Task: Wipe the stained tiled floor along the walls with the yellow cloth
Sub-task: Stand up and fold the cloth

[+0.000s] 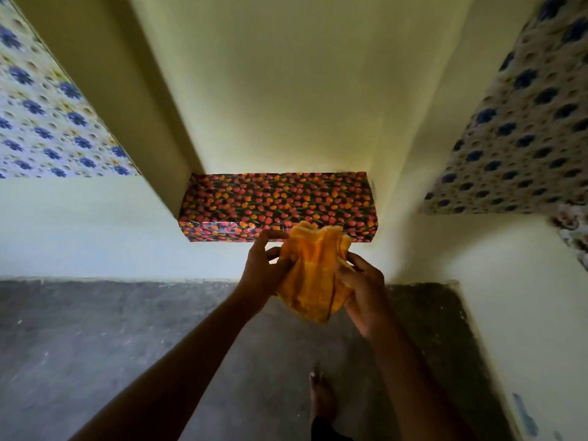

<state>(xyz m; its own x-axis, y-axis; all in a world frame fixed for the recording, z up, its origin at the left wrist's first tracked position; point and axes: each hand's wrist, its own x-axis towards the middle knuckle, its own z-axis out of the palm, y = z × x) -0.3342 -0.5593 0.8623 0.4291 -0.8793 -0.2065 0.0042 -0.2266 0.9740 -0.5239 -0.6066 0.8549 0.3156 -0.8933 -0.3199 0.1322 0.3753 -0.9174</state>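
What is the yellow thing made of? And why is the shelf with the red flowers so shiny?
The yellow cloth, held in both hands, looks like soft woven fabric: it bunches, folds and hangs limp. The shelf with the red flowers seems covered in glossy printed plastic or paper sheet: light glints along its front edge. What lies beneath cannot be seen.

The yellow cloth (313,275) hangs bunched and crumpled in the air, top edges fanned above the grip, tail drooping below it. Beneath lies the grey floor (111,329), seemingly speckled, though blurred.
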